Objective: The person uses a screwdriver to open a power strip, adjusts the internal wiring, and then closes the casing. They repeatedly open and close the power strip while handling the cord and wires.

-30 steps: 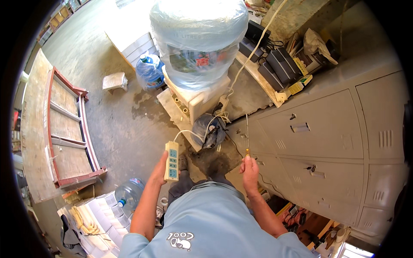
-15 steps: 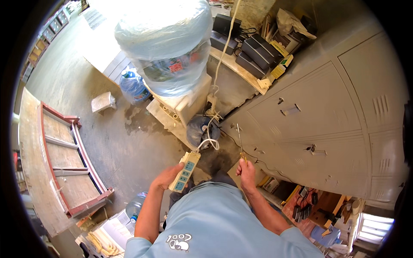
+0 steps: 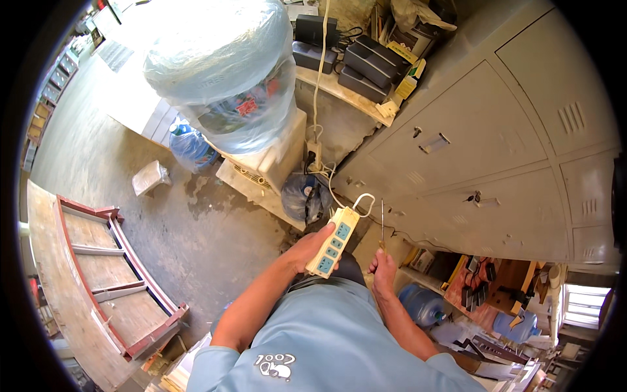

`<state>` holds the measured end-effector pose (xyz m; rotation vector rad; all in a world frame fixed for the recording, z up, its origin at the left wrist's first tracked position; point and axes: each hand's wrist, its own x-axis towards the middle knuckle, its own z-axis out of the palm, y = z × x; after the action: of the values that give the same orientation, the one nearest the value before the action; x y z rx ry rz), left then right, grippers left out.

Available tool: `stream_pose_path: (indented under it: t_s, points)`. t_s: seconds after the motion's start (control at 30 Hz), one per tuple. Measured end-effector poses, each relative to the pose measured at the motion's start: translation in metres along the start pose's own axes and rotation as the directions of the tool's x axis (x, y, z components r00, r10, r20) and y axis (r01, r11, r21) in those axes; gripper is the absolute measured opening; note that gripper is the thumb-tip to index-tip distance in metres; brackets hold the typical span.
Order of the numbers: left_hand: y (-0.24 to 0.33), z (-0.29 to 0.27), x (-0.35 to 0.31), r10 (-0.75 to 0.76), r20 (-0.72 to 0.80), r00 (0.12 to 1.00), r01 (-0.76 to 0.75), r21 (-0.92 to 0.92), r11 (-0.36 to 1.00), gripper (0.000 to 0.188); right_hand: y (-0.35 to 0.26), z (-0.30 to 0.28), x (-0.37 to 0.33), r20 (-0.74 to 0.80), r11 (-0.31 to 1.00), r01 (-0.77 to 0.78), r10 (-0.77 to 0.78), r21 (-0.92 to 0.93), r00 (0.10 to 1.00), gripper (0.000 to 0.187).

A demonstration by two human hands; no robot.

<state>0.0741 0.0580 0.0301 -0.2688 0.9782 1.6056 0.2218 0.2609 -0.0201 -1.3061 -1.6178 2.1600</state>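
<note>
My left hand [image 3: 309, 251] is closed around a cream power strip [image 3: 335, 240] with teal socket faces, which it holds tilted in front of my waist. From the strip's upper end a white cord [image 3: 367, 196] loops away toward the water dispenser [image 3: 279, 147]. To the right of the strip, my right hand [image 3: 383, 270] grips a screwdriver [image 3: 383, 223] by its yellowish handle, the thin metal shaft pointing up and away from me. The shaft and the strip are apart.
A large plastic-wrapped water bottle [image 3: 222, 85] tops the dispenser. Grey metal lockers [image 3: 450, 163] line the right side. Black boxes [image 3: 372, 65] crowd a shelf behind. On the left lies a red-edged wooden frame [image 3: 117, 261], and a small wrapped stool [image 3: 150, 178] stands beyond it.
My left hand has carried the power strip right and slightly upward, closer to the screwdriver. My right hand sits slightly lower and further right. The whole view has shifted too.
</note>
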Motion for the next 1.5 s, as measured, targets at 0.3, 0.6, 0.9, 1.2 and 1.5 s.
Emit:
stream_pose_path:
  t_s: [0.3, 0.6, 0.9, 1.2, 1.5]
  points:
    - [-0.032, -0.024, 0.038, -0.024, -0.004, 1.000, 0.022, -0.243, 0.970, 0.065, -0.014, 0.012, -0.016, -0.027, 0.957, 0.144, -0.156, -0.253, 0.987, 0.028]
    - [-0.015, -0.014, 0.037, -0.009, -0.086, 0.996, -0.015, -0.275, 0.961, 0.066, -0.100, 0.064, 0.002, 0.150, 0.938, 0.333, -0.317, -0.094, 0.937, 0.023]
    - [-0.008, -0.008, 0.032, 0.047, -0.084, 0.995, -0.072, -0.333, 0.940, 0.062, -0.189, 0.138, 0.052, 0.221, 0.916, 0.355, -0.391, 0.185, 0.894, 0.027]
    - [-0.012, -0.012, 0.032, 0.112, -0.132, 0.985, -0.149, -0.322, 0.935, 0.066, -0.248, 0.193, 0.108, 0.117, 0.871, 0.399, -0.445, 0.287, 0.888, 0.025]
    - [-0.013, -0.014, 0.032, 0.139, -0.120, 0.983, -0.173, -0.351, 0.920, 0.064, -0.253, 0.221, 0.156, 0.035, 0.925, 0.381, -0.380, -0.002, 0.924, 0.029]
